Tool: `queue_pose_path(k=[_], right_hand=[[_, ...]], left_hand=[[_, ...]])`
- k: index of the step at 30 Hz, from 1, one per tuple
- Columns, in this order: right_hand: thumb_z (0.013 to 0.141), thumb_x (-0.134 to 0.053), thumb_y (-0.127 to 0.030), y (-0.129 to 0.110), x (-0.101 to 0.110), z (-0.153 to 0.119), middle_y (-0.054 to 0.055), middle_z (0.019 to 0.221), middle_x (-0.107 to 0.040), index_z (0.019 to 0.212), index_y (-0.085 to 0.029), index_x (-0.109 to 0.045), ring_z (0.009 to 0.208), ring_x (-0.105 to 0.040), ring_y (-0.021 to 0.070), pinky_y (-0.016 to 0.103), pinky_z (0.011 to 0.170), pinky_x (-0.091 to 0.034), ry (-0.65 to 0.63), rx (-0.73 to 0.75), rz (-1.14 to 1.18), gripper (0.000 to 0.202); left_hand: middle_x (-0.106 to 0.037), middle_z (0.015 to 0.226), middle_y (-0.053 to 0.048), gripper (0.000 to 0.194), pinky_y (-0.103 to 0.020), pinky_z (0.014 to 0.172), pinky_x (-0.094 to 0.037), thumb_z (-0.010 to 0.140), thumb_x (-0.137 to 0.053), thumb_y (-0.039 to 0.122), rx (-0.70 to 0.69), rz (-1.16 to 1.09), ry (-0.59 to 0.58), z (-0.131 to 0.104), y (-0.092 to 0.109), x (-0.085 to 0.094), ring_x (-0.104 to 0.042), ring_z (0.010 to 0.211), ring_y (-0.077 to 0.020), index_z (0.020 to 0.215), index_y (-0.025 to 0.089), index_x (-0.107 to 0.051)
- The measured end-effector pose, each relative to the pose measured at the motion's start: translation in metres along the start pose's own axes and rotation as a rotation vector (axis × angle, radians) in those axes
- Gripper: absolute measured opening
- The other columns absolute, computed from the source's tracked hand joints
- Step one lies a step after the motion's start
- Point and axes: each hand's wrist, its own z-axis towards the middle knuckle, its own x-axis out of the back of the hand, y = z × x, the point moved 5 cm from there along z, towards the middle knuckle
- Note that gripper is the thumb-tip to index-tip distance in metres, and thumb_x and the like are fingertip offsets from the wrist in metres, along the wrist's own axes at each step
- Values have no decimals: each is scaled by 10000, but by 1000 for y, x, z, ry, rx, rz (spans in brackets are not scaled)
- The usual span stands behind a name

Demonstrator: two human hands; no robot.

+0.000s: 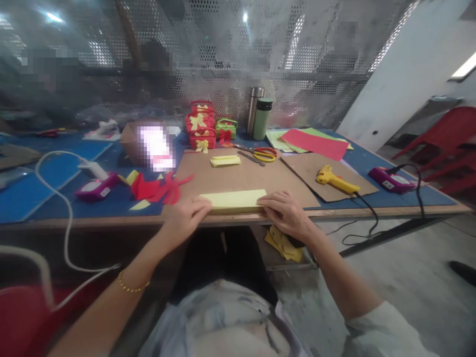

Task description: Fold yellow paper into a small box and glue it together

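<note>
Between my two hands a long strip of pale yellow paper (234, 199) lies at the front edge of the table, over a brown cardboard sheet (201, 174). The thumb and fingers of my left hand (188, 214) pinch its left end. At the right end, my right hand (284, 210) grips the paper with bent fingers. Beyond the strip sits a smaller folded yellow paper piece (225, 160). Scissors with red and yellow handles (265, 153) lie farther back on the cardboard.
A yellow glue gun (336, 181) rests on cardboard at right, near a purple power box (392, 179). Red paper scraps (148, 188) lie left, beside another purple box (97, 187) with a white cable. Small red boxes with bows (201, 125) and a green bottle (262, 120) stand behind.
</note>
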Motion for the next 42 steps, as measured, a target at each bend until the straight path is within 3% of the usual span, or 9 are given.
queue_pose_path(k=[3, 7, 12, 17, 24, 28, 32, 36, 42], right_hand=[[1002, -495, -284, 17, 1, 4, 84, 955, -742, 913, -209, -704, 890, -670, 201, 342, 804, -492, 34, -149, 138, 239], [959, -532, -345, 40, -2, 13, 40, 732, -638, 680, -199, -620, 702, -588, 165, 285, 659, -439, 9, -332, 177, 327], [894, -565, -328, 53, -8, 24, 0, 614, -559, 587, -194, -547, 604, -485, 131, 267, 580, -318, -42, -504, 19, 336], [864, -589, -330, 50, -12, 28, 35, 702, -669, 706, -197, -649, 632, -550, 154, 280, 603, -307, -69, -610, -139, 215], [850, -615, -308, 48, -15, 19, 23, 759, -714, 878, -222, -631, 702, -629, 179, 277, 648, -379, -14, -695, -66, 92], [835, -626, -302, 48, -14, 16, -9, 735, -679, 1052, -208, -575, 671, -602, 174, 280, 660, -396, 20, -742, -15, 242], [858, -584, -314, 45, -15, 17, -13, 718, -652, 1069, -205, -539, 660, -597, 179, 283, 657, -393, 8, -737, -28, 242], [907, -508, -311, 41, -15, 19, -3, 712, -649, 1092, -205, -522, 688, -619, 200, 295, 685, -397, -6, -659, -80, 214], [970, -412, -292, 38, -18, 21, 26, 724, -683, 1139, -186, -516, 734, -651, 220, 300, 693, -378, -63, -602, -201, 225]], left_hand=[[-762, 955, -51, 324, -328, 800, -538, 928, -512, 411, 197, 5, 34, 7, -9, 2, -695, 867, -209, 787, 212, -725], [-742, 805, -22, 309, -287, 698, -476, 874, -527, 432, 409, 8, 71, 19, -18, 2, -661, 757, -197, 787, 202, -713], [-699, 712, -23, 291, -277, 631, -397, 848, -500, 411, 484, 70, 179, 29, -19, -3, -608, 696, -191, 744, 205, -679], [-692, 731, -34, 300, -293, 650, -380, 831, -532, 457, 541, 129, 200, 26, -21, -9, -596, 708, -204, 816, 207, -698], [-717, 780, -61, 254, -346, 745, -400, 881, -527, 390, 389, 330, 232, 25, -19, -13, -634, 770, -242, 808, 200, -678], [-721, 759, -54, 278, -356, 717, -372, 935, -492, 360, 267, 383, 262, 21, -16, -14, -638, 765, -246, 790, 201, -669], [-722, 760, -66, 334, -363, 677, -331, 987, -430, 329, 175, 474, 293, 18, -13, -14, -614, 744, -250, 804, 195, -675], [-695, 715, -75, 351, -370, 665, -293, 992, -430, 328, 182, 579, 240, 18, -13, -16, -595, 756, -271, 769, 201, -669], [-595, 607, -57, 336, -368, 664, -282, 964, -430, 319, 302, 621, 167, 22, -15, -16, -566, 721, -274, 738, 204, -652]])
